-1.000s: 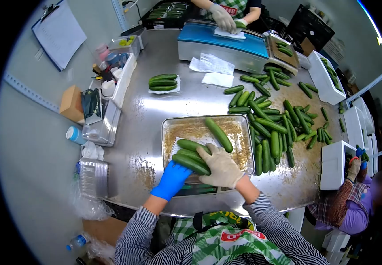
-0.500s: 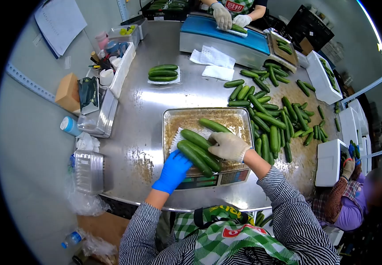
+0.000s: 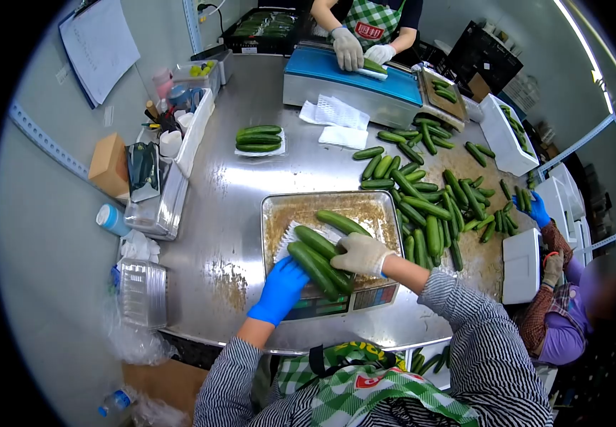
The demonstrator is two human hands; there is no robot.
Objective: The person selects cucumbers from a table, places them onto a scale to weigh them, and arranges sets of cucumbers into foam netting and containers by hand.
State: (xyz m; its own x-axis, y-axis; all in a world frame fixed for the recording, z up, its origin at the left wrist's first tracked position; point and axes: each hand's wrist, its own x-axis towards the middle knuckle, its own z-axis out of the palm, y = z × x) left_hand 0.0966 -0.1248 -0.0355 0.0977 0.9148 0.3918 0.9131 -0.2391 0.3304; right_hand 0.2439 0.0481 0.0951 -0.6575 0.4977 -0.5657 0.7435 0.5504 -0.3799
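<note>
Over the near edge of the tray [image 3: 290, 208], the blue-gloved left hand [image 3: 279, 287] and beige-gloved right hand [image 3: 363, 255] clasp two cucumbers [image 3: 314, 268] between them. Just beyond, inside the tray, lies a third cucumber [image 3: 340, 222]. Right of the tray, loose cucumbers [image 3: 432, 236] crowd the desk [image 3: 230, 192]; beyond the tray stands a blue-topped machine [image 3: 311, 62].

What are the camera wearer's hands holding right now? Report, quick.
Left hand: against the near cucumber; how far closed cannot be told.
Right hand: curled at the middle cucumber; firmness of grip cannot be told.
</note>
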